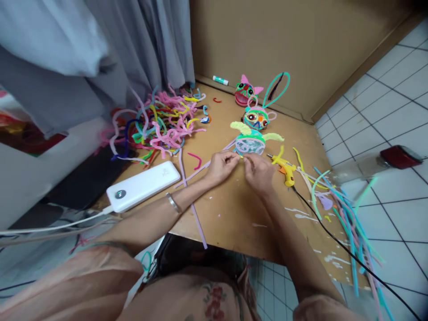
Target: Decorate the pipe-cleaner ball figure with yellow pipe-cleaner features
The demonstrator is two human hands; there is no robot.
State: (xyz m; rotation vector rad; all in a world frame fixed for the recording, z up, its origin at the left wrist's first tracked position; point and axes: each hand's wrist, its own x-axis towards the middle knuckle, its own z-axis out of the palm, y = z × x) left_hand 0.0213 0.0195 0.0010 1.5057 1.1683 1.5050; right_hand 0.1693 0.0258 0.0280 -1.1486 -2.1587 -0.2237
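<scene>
My left hand [222,166] and my right hand [259,171] meet over the middle of the table, both with fingers pinched. Between the fingertips shows a small yellow piece of pipe cleaner [241,157], mostly covered by the fingers. Just beyond them sits a fuzzy figure [250,143] with a clear, lilac-rimmed front, a green band and two pale yellow ear-like pieces. To the right of my right hand lies a yellow glue gun [285,169], its nozzle toward the hand.
A heap of coloured pipe cleaners [167,120] covers the back left, near a white power bank [143,186]. Two finished-looking animal heads, one eared [256,118] and one pink-eared [245,91], stand behind. A glue stick [220,80] lies by the wall. A black cord [334,236] crosses loose pipe cleaners [347,218] at right.
</scene>
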